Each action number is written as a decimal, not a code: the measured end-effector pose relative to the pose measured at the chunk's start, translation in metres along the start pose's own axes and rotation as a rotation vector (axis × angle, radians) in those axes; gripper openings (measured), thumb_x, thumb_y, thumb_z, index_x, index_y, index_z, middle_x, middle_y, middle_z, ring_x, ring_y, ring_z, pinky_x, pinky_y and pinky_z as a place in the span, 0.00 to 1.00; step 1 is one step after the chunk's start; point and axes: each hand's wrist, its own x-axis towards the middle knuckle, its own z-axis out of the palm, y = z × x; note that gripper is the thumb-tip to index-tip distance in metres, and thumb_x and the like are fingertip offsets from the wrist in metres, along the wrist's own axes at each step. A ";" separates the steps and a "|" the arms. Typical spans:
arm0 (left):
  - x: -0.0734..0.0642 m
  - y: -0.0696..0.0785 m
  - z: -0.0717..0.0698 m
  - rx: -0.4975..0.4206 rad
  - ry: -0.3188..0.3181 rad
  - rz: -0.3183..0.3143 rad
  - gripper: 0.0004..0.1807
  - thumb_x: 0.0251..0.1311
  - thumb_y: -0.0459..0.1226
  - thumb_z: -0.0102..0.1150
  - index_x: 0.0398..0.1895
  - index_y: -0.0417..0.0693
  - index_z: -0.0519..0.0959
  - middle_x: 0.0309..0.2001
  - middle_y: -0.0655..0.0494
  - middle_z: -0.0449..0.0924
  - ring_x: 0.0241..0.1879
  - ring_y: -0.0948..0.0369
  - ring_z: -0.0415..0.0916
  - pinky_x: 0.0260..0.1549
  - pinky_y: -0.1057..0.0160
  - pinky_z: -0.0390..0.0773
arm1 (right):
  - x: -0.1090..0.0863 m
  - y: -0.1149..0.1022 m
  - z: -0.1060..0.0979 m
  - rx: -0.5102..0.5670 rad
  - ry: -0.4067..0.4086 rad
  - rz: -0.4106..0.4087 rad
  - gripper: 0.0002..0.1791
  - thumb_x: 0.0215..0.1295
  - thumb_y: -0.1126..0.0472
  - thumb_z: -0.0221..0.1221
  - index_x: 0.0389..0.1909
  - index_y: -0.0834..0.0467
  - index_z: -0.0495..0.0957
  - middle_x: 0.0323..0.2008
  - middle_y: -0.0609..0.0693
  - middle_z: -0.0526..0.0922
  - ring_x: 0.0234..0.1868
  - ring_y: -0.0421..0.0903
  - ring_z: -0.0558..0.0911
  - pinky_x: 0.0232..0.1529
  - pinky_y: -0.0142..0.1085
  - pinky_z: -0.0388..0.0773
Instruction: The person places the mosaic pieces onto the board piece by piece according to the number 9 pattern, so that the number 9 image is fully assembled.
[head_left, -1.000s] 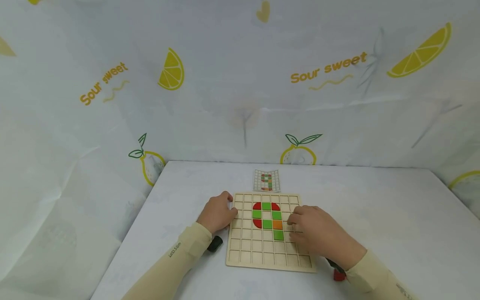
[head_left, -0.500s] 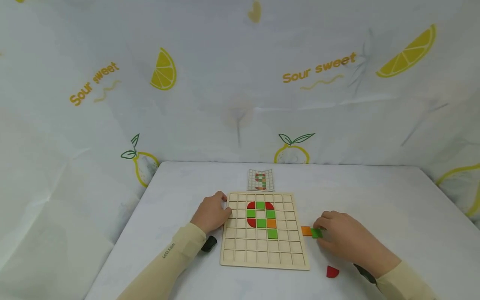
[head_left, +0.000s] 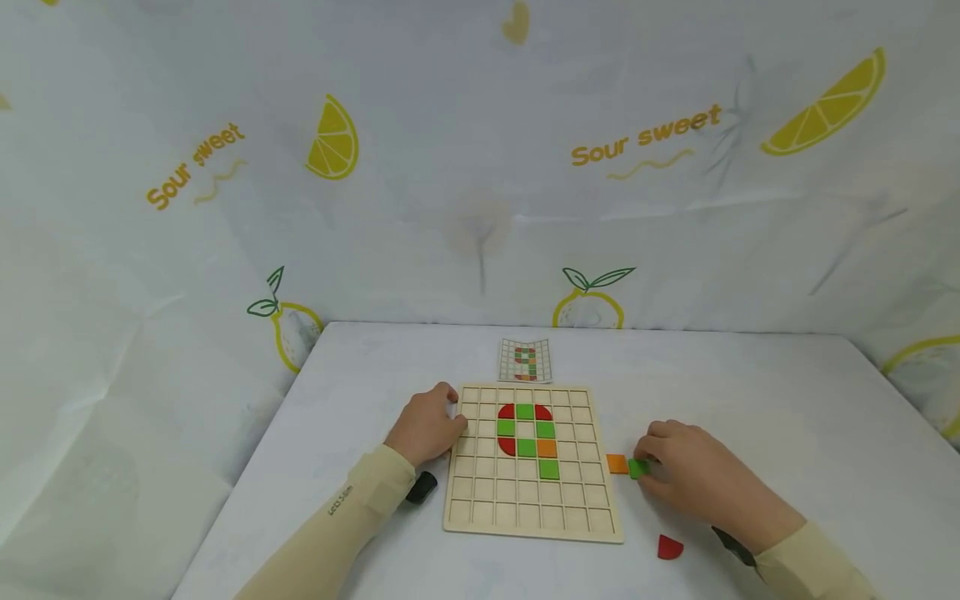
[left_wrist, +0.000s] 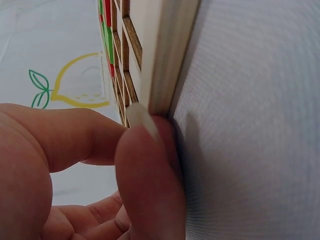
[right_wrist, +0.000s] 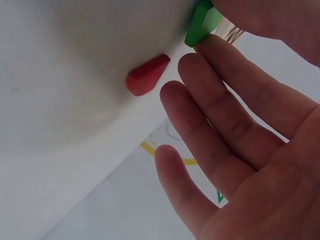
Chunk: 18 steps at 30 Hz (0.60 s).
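A wooden grid board (head_left: 510, 508) lies on the white table with red, green and orange tiles set in it in a loop with a tail. At its left edge my left hand (head_left: 426, 423) grips the side; in the left wrist view the thumb (left_wrist: 150, 175) presses against the board's rim (left_wrist: 162, 60). Right of the board, my right hand (head_left: 693, 468) pinches a green square tile (head_left: 637, 468) between thumb and index finger. An orange square tile (head_left: 617, 464) lies between that tile and the board. In the right wrist view the green tile (right_wrist: 202, 22) shows at the fingertips.
A small card (head_left: 524, 361) with a coloured grid pattern lies behind the board. A red quarter-round piece (head_left: 670, 547) rests near the right wrist. A red piece (right_wrist: 147, 75) shows beside the fingers in the right wrist view. A printed cloth (head_left: 480, 183) hangs behind the table.
My right hand has moved right, off the board's right side, to the green tile, uncovering the orange one. My left hand has stayed at the board's left edge. The view shifted slightly.
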 end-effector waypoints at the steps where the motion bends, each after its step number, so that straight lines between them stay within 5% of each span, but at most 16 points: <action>1: 0.000 0.000 0.000 0.000 -0.001 -0.001 0.22 0.70 0.38 0.61 0.64 0.41 0.77 0.20 0.55 0.80 0.18 0.61 0.75 0.23 0.63 0.72 | 0.000 0.000 -0.001 -0.005 0.004 -0.003 0.09 0.57 0.57 0.79 0.35 0.45 0.88 0.34 0.36 0.80 0.36 0.36 0.75 0.43 0.40 0.83; 8: -0.002 0.001 -0.002 0.001 0.001 -0.006 0.22 0.70 0.38 0.61 0.64 0.40 0.76 0.19 0.55 0.80 0.18 0.61 0.75 0.24 0.63 0.72 | 0.006 -0.008 -0.008 -0.004 0.048 -0.075 0.10 0.57 0.56 0.79 0.35 0.44 0.87 0.34 0.35 0.80 0.35 0.35 0.75 0.43 0.40 0.83; 18: -0.002 0.002 -0.001 -0.009 0.001 0.001 0.22 0.71 0.38 0.61 0.64 0.40 0.77 0.19 0.55 0.80 0.18 0.61 0.76 0.25 0.63 0.73 | 0.020 -0.051 -0.012 0.011 0.066 -0.177 0.10 0.58 0.52 0.79 0.36 0.47 0.89 0.35 0.36 0.81 0.38 0.37 0.77 0.56 0.47 0.82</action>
